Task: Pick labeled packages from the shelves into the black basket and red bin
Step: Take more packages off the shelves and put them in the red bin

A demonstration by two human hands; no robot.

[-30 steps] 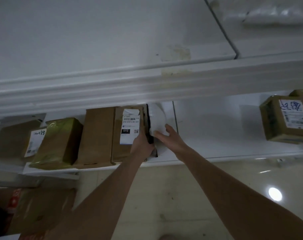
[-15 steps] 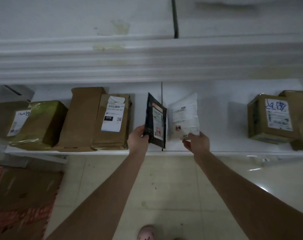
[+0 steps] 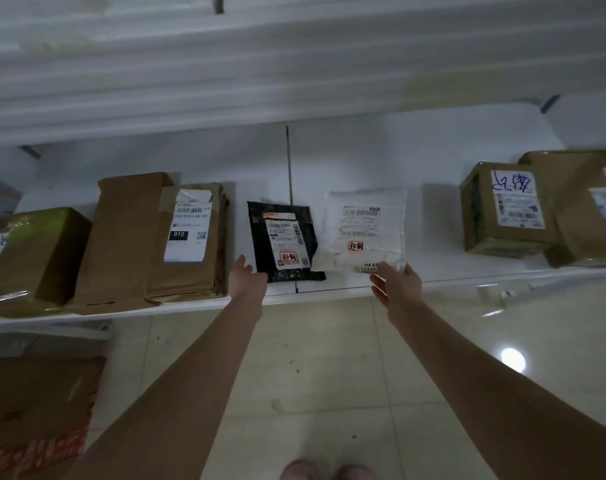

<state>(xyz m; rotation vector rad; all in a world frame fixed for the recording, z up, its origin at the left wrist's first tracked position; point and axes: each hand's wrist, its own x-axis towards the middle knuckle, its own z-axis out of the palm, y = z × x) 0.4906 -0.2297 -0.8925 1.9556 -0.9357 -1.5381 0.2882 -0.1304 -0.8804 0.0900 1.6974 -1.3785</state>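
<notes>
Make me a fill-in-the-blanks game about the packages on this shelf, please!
1. The flat black package lies to the ____ of the white package.
2. The white label on the tall brown package shows the number ____ in a black box.
3. The right hand touches the ____ package.
4. Both flat packages carry a small sticker with a ____ outline.

Missing words: left; 010; white; red
</notes>
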